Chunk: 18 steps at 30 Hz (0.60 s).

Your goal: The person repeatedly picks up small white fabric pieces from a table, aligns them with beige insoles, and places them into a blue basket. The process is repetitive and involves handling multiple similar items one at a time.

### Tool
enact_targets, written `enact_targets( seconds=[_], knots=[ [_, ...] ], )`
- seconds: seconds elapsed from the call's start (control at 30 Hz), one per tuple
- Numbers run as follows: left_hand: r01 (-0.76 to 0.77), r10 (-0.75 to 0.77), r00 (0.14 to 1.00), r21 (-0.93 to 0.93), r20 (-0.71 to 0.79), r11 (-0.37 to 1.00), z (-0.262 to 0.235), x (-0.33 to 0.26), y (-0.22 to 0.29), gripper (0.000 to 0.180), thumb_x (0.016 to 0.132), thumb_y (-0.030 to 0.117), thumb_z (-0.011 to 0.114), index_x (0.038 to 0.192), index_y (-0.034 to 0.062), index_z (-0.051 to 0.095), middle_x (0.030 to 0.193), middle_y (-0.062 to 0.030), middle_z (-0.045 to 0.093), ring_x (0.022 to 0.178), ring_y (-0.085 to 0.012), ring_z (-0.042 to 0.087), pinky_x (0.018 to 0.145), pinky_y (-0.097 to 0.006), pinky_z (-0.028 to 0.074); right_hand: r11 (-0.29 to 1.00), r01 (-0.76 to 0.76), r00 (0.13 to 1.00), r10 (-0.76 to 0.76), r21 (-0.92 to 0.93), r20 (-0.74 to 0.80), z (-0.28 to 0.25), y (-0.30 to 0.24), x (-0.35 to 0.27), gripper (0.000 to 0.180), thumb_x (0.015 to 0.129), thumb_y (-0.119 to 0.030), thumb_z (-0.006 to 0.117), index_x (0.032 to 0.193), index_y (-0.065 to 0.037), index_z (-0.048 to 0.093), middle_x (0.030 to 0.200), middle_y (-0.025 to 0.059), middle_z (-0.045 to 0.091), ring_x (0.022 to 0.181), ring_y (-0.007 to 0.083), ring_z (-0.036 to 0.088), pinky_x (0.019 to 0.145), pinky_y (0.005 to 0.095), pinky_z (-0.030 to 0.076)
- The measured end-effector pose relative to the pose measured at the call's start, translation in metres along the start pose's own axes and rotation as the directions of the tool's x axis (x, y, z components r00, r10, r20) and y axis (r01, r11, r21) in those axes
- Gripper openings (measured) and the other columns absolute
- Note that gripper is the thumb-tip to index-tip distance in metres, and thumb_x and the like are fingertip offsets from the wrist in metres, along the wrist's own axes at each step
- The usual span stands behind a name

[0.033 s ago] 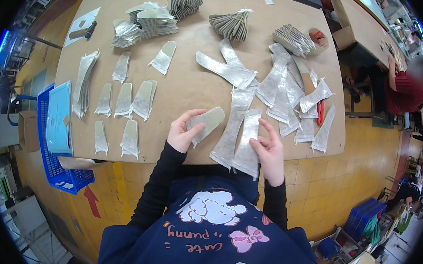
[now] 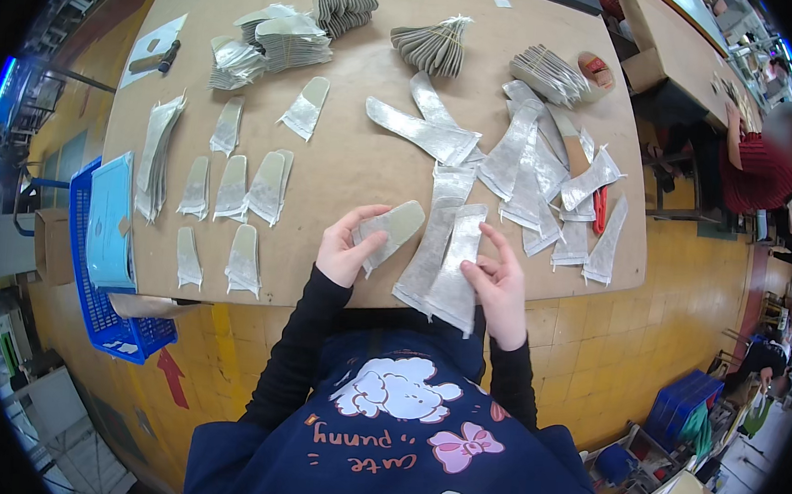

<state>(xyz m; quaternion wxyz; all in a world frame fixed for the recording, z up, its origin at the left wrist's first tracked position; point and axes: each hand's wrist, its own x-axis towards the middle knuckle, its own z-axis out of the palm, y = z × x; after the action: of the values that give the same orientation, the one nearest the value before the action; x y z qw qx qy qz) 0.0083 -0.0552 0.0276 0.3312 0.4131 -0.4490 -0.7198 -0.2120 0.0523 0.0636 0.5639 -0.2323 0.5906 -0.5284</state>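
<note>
My left hand (image 2: 351,248) pinches a short tongue-shaped fabric piece (image 2: 392,231), silvery grey with a pale olive rounded end, thumb on top. Between the thumb and fingers of my right hand (image 2: 498,286) is a longer, flared silvery fabric piece (image 2: 456,274), held over the table's near edge. Under and beside it lies another long silvery piece (image 2: 429,240), partly covered. A loose heap of similar long pieces (image 2: 521,159) spreads to the right, with red-handled scissors or a similar tool (image 2: 599,208) partly hidden among them.
Short pieces (image 2: 233,185) lie in loose rows at the left. Banded stacks (image 2: 433,46) stand along the far side. A dark-handled tool (image 2: 168,55) rests at far left. A blue basket (image 2: 89,304) stands beside the table. Another person (image 2: 758,167) sits at far right.
My right hand has shifted slightly left, and the long piece in it has swung left over the one beneath. The left hand has barely moved.
</note>
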Motion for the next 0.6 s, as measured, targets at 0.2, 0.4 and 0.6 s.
enact_targets(
  seconds=[0.2, 0.4, 0.6],
  knots=[
    [0.038, -0.038, 0.999, -0.050, -0.001, 0.998, 0.010, -0.003, -0.005, 0.036, 0.092, 0.000, 0.063, 0.127, -0.0038, 0.059, 0.116, -0.0093, 0.067, 0.103, -0.0119, 0.063, 0.089, -0.026, 0.050, 0.998, 0.012, 1.000, -0.014, 0.059, 0.023, 0.022, 0.017, -0.006, 0.052, 0.093, 0.004, 0.061, 0.142, 0.000, 0.044, 0.104, 0.0084, 0.067, 0.092, 0.0084, 0.063, 0.082, 0.0210, 0.049],
    [0.004, -0.006, 0.998, -0.040, -0.066, 0.999, -0.008, 0.001, -0.014, 0.037, 0.090, -0.001, 0.064, 0.127, -0.0045, 0.059, 0.114, -0.0094, 0.068, 0.102, -0.0120, 0.064, 0.089, -0.026, 0.050, 0.995, 0.092, 0.996, -0.093, -0.042, -0.012, 0.005, 0.016, 0.002, 0.050, 0.094, 0.004, 0.059, 0.142, 0.000, 0.046, 0.103, 0.0068, 0.066, 0.091, 0.0073, 0.061, 0.082, 0.0212, 0.048],
    [0.036, -0.039, 0.994, -0.026, -0.106, 0.999, -0.024, 0.004, -0.018, 0.037, 0.090, -0.001, 0.064, 0.127, -0.0043, 0.059, 0.114, -0.0094, 0.068, 0.100, -0.0118, 0.064, 0.088, -0.025, 0.050, 0.986, 0.101, 0.990, -0.113, -0.130, -0.088, -0.017, 0.008, 0.010, 0.061, 0.094, 0.004, 0.057, 0.151, -0.007, 0.039, 0.090, -0.0006, 0.058, 0.079, 0.0031, 0.051, 0.076, 0.0178, 0.044]
  ],
)
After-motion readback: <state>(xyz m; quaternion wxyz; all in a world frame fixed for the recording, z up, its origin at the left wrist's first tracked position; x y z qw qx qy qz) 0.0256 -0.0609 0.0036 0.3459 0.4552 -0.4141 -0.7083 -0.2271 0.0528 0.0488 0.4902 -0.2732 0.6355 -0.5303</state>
